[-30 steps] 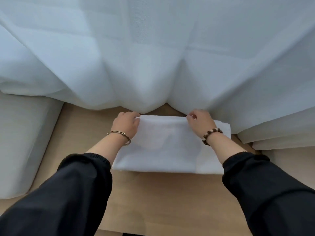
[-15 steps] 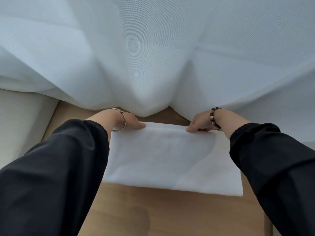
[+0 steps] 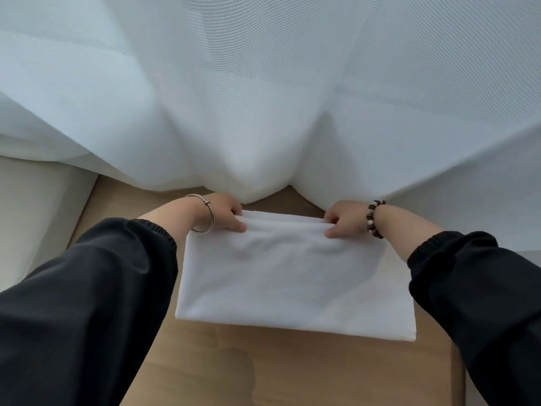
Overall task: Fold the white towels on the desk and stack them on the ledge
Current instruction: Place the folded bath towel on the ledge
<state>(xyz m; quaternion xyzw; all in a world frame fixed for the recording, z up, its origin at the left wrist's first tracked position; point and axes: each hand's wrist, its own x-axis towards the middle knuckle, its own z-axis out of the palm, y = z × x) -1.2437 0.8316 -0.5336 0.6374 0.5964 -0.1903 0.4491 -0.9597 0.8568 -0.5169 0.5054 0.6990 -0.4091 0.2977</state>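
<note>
White towel [image 3: 292, 282], folded to a rectangle, is lying flat on the wooden desk [image 3: 263, 370]. Its near edge is running across the desk's middle and its far edge is sitting toward the desk's back. Both grips are at that far edge, one at each corner, so the bulk of the cloth is spreading toward the desk's front, away from the fingers.

Left hand [image 3: 225, 213] is pinching the far left corner, thumb on top and fingers curled under the fold. Right hand [image 3: 342, 219] is pinching the far right corner the same way. The edge between them is bunching up slightly off the desk, with soft creases running inward.

A thin metal bangle [image 3: 209, 218] is circling the left wrist, and a dark bead bracelet [image 3: 373, 219] the right. Black sleeves [image 3: 87, 303] are reaching in from the desk's front corners.

Sheer white curtain [image 3: 263, 98] is draping over the back of the desk, its hem dipping just behind the hands. A pale cushion [image 3: 38, 215] is sitting off the desk's left side.
</note>
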